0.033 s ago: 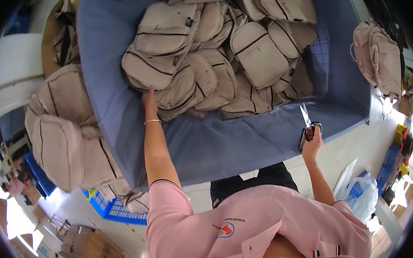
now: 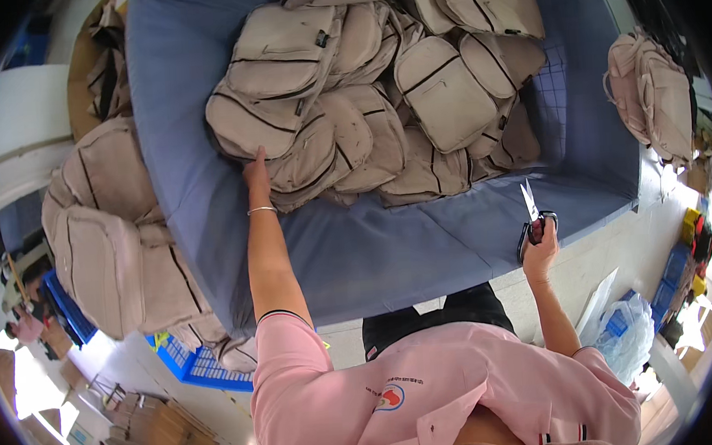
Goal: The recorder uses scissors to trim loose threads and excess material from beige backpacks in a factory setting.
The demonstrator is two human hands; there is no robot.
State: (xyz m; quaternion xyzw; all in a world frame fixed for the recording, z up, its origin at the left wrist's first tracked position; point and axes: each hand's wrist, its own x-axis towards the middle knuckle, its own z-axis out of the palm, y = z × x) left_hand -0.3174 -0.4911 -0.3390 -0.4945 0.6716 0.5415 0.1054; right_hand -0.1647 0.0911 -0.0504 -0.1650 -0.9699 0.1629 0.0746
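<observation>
A heap of beige backpacks [image 2: 439, 95] with black zip lines lies inside a large blue-grey cloth-lined bin [image 2: 359, 271]. My left hand [image 2: 257, 178] reaches over the near side and grips the lower edge of a beige backpack [image 2: 252, 127] at the heap's left; one digit shows on top and the other fingers are mostly hidden under the edge. On the right, my right hand [image 2: 542, 252] is closed round the black handles of a pair of scissors [image 2: 530, 202]. Their blades point away from me, over the bin's near wall, apart from the backpacks.
More beige backpacks [image 2: 101, 254] are piled outside the bin's left wall, above a blue plastic crate [image 2: 210, 374]. Another backpack [image 2: 650, 98] hangs beyond the right wall. A clear plastic bag [image 2: 623, 328] stands at lower right. Cardboard [image 2: 169, 438] lies at lower left.
The view has shifted very slightly, with the bin's left wall a little further left. Both hands keep their holds on the backpack and the scissors.
</observation>
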